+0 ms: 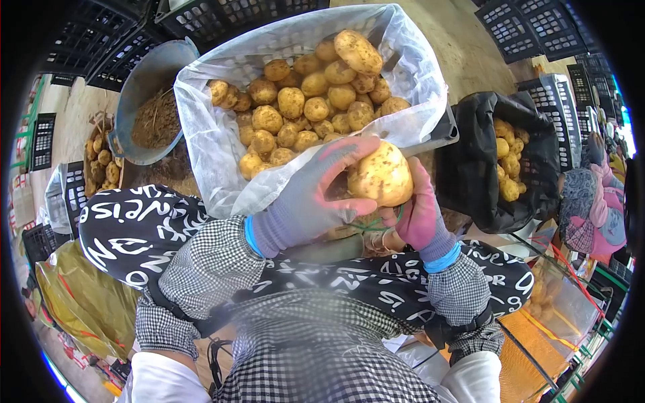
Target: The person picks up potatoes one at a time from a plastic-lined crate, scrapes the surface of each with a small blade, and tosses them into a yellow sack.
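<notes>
A large, pale potato (380, 174) with brown dirt specks is held between both of my gloved hands, just in front of a crate. My left hand (312, 185), in a grey and pink glove, grips its left side with thumb and fingers. On the right side, my right hand (422, 208) presses its pink-gloved fingers against the potato. Beyond my hands is a crate lined with a white plastic sheet (228, 67), with many loose potatoes (291, 102) piled inside. One bigger oblong potato (358, 52) lies on top of the pile at the back right.
Left of the lined crate stands a blue-grey bucket (124, 114) with soil and debris. To the right, a crate with a black liner (470, 154) contains yellowish potatoes (509, 161). Black crates (517, 27) stand farther back. Another person (591, 208) is at the far right.
</notes>
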`<state>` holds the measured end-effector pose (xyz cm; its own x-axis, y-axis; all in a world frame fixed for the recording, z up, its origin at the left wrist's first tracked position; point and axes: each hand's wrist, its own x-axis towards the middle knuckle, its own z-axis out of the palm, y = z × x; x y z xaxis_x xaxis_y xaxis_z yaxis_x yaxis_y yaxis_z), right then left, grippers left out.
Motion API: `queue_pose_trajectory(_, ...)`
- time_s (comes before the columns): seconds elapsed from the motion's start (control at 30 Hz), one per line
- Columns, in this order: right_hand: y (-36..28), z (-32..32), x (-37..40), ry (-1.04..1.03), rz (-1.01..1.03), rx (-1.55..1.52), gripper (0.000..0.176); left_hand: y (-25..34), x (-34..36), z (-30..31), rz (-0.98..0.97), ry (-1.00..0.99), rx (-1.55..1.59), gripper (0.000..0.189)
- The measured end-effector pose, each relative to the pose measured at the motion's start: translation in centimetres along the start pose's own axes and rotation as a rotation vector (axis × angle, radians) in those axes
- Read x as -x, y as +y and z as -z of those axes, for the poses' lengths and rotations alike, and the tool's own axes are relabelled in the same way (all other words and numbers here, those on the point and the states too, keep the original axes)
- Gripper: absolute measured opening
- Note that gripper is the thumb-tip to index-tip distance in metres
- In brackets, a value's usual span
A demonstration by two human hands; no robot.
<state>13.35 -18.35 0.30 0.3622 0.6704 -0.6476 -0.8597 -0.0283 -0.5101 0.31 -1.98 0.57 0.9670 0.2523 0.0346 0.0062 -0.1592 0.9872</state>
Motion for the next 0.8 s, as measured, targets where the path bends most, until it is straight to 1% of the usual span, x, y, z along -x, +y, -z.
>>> queue_pose_trajectory(0.1, -0.2, -1.3, 0.0, 0.083, -0.071, -0.158, 0.051, -0.4, 0.3, -0.2, -0.01, 0.036, 0.229, 0.054)
queue_pose_trajectory(0.2, -0.1, -1.7, 0.3, 0.088, -0.103, -0.127, 0.054, 0.1, 0.3, -0.5, 0.053, 0.125, 0.36, 0.037)
queue_pose_trajectory(0.23, 0.0, -1.5, 0.4, 0.032, -0.149, -0.16, 0.055, 0.2, 0.2, -0.3, 0.121, 0.149, 0.528, 0.034)
queue_pose_trajectory(0.3, 0.2, -1.1, 0.5, -0.006, -0.183, -0.187, 0.055, 0.5, -0.1, 0.1, 0.253, 0.19, 0.863, 0.027)
queue_pose_trajectory(0.4, 0.3, -0.7, 0.5, -0.023, -0.195, -0.187, 0.056, 0.9, -0.2, 0.6, 0.138, 0.149, 0.625, 0.021)
queue_pose_trajectory(0.5, 0.7, -0.1, 0.3, -0.03, -0.185, -0.159, 0.057, 0.9, -0.4, -0.3, -0.014, 0.174, 0.263, 0.02)
queue_pose_trajectory(0.6, 1.3, 0.7, 0.1, -0.036, -0.179, -0.125, 0.058, 1.7, -0.1, -0.4, 0.103, 0.145, 0.326, 0.018)
queue_pose_trajectory(0.7, 1.8, 1.7, -0.2, -0.044, -0.159, -0.094, 0.059, 1.7, -0.3, -0.1, 0.121, 0.039, 0.361, 0.016)
queue_pose_trajectory(0.77, 2.0, 2.0, -0.2, -0.042, -0.163, -0.1, 0.06, 1.4, -0.3, -0.4, 0.055, 0.047, 0.299, 0.013)
queue_pose_trajectory(0.8, 2.0, 1.7, 0.0, 0.0, -0.19, -0.165, 0.06, 1.2, -0.2, -0.6, 0.022, 0.048, 0.268, 0.012)
